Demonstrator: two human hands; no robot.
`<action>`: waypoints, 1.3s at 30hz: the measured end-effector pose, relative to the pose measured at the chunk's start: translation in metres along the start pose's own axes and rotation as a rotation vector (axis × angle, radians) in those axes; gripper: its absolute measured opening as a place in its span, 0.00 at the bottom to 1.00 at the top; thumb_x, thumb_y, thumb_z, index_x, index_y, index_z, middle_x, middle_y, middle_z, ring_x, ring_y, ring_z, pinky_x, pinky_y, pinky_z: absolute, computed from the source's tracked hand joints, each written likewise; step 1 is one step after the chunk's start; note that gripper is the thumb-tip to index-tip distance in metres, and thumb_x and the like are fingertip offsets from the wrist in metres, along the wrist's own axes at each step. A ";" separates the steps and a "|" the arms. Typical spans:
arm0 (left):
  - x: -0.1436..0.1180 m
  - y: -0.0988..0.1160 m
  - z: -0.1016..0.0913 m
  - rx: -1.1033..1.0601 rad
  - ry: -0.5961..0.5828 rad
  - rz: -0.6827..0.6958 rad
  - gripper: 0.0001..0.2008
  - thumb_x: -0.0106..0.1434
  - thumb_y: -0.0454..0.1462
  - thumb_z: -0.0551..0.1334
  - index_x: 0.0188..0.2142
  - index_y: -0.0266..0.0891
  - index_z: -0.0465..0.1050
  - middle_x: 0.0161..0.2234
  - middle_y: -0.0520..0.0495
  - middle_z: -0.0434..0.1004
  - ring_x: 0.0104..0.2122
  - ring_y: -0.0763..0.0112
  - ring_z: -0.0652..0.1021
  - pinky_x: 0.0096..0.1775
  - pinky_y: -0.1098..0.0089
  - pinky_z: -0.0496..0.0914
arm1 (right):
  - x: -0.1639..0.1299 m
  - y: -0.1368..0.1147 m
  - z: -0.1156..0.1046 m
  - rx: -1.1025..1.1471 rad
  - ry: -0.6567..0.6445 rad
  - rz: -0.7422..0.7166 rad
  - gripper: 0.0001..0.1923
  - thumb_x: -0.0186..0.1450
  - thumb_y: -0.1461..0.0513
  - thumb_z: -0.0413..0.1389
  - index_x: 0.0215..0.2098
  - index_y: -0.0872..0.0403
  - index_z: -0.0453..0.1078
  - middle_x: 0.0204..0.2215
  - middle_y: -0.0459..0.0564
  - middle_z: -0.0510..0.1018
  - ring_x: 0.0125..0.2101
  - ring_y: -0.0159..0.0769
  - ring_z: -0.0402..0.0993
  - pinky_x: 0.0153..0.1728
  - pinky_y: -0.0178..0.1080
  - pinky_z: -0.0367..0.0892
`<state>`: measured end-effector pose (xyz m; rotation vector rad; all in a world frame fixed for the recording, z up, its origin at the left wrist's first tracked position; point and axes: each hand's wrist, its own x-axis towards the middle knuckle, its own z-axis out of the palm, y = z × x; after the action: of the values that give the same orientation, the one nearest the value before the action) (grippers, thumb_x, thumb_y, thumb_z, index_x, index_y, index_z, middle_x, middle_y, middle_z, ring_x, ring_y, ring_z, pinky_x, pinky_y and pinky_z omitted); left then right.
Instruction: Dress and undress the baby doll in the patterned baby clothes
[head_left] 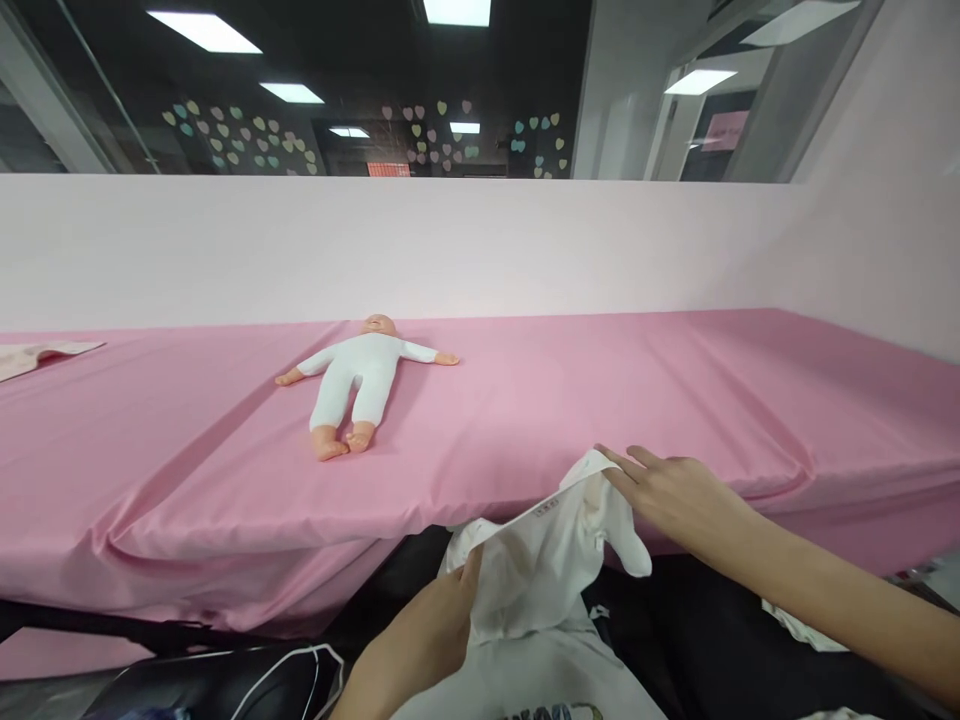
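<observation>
The left hand (pixel 435 620) and right hand (pixel 671 490) pinch a white garment (pixel 525 585), apparently spreading it. The next move likely calls for even tension.

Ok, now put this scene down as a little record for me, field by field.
Left hand: grips the garment by its edge
Right hand: holds the same edge, farther right
Garment: white, edge drawn out between the hands
Doll: white-suited, arms spread, lying on the pink cloth
Wall: white, with a window above

bright scene; lit panels (pixel 458 11) glare in dark glass (pixel 360 65); soft shadows; edges stretched.
</observation>
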<state>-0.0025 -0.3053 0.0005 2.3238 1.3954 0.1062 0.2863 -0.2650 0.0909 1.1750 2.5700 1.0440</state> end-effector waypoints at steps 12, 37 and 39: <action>0.016 -0.026 0.014 0.588 0.554 0.112 0.21 0.62 0.24 0.45 0.52 0.33 0.62 0.34 0.42 0.76 0.35 0.65 0.75 0.36 0.65 0.64 | 0.003 0.008 -0.015 -0.032 0.189 0.035 0.13 0.53 0.77 0.48 0.24 0.55 0.66 0.21 0.48 0.73 0.20 0.32 0.66 0.21 0.36 0.47; -0.030 -0.005 -0.053 0.115 0.226 0.146 0.24 0.42 0.19 0.48 0.28 0.44 0.73 0.28 0.55 0.74 0.31 0.71 0.72 0.35 0.70 0.59 | 0.009 0.003 -0.048 0.393 0.135 -0.014 0.05 0.55 0.65 0.50 0.21 0.55 0.62 0.18 0.45 0.67 0.17 0.28 0.60 0.22 0.36 0.45; -0.028 -0.010 -0.051 0.130 0.162 0.131 0.29 0.39 0.18 0.46 0.30 0.46 0.74 0.30 0.56 0.76 0.33 0.71 0.73 0.35 0.71 0.60 | 0.009 0.001 -0.041 0.390 0.083 -0.063 0.04 0.51 0.69 0.50 0.24 0.55 0.62 0.20 0.44 0.68 0.18 0.28 0.62 0.21 0.35 0.45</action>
<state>-0.0386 -0.3091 0.0467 2.5639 1.3600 0.2544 0.2653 -0.2800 0.1236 1.1349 2.9463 0.6037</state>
